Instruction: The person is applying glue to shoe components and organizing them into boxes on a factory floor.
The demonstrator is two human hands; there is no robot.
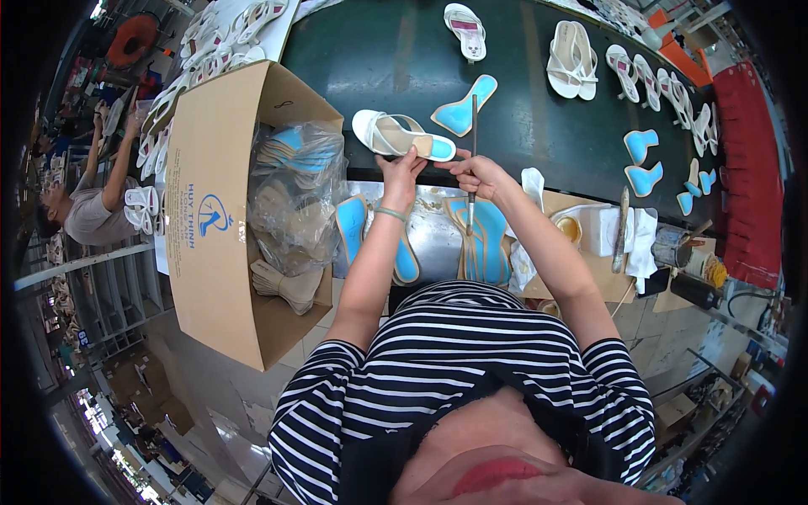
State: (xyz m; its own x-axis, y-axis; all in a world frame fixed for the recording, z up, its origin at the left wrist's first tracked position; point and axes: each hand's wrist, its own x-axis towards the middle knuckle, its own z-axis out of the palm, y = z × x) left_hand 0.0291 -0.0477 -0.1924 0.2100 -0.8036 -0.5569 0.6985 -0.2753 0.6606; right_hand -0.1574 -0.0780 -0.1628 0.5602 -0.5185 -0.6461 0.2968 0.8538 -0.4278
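My left hand [400, 178] is closed on a white sandal [383, 133] that lies tilted with its toe to the left. A tan and blue insole [438, 148] shows at the sandal's heel end, partly inside it; the left thumb presses on its tan part. My right hand [477, 177] is at the heel tip, its fingertips close to the edge. A thin dark brush-like stick [474, 118] stands upright in its fingers, reaching down past the palm. Just beyond the sandal, a loose blue insole with a tan rim [465, 107] lies on the dark green work surface [379, 50].
A big cardboard box [215, 202] with bagged insoles stands at the left. Several blue insoles [486, 244] lie stacked on a metal plate before me. White sandals [573, 61] stand farther back. A glue bowl [570, 227], cloth and metal can [672, 246] are right. Another person [93, 198] works far left.
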